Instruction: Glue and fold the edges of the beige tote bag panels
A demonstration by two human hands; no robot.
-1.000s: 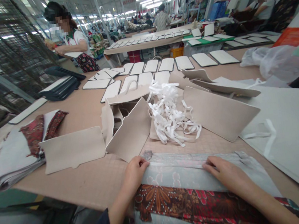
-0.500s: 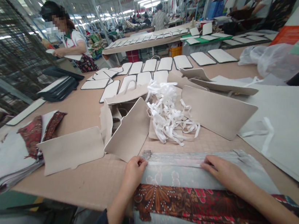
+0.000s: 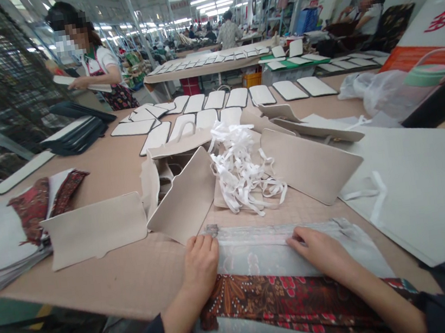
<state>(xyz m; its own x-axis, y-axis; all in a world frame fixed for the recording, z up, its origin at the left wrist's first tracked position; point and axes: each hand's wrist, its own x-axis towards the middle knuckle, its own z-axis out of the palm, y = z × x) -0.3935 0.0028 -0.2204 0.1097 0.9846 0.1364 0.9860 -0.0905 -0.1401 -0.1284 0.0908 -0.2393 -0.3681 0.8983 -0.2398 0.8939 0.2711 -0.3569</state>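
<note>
Layered patterned fabric (image 3: 272, 294), brown and red with flowers on one face and pale grey on the other, lies folded at the table's near edge. My left hand (image 3: 202, 264) is closed on its upper left corner, knuckles up and thumb hidden. With thumb and fingertips, my right hand (image 3: 319, 249) pinches the pale upper edge further right. Just beyond the fabric lies a tangled heap of white strips (image 3: 241, 169). A beige panel (image 3: 183, 199) leans left of the heap, and another beige panel (image 3: 312, 163) leans right of it.
White dark-edged pieces (image 3: 237, 98) lie in rows across the table (image 3: 139, 278). At left are a fabric pile (image 3: 5, 233) and a dark stack (image 3: 77, 136); at right, a large white sheet (image 3: 421, 184). A co-worker (image 3: 105, 70) stands at far left holding a pale piece.
My left hand has turned over the fabric corner, its knuckles now facing up. My right hand keeps its pinch on the edge. The whole view has shifted slightly.
</note>
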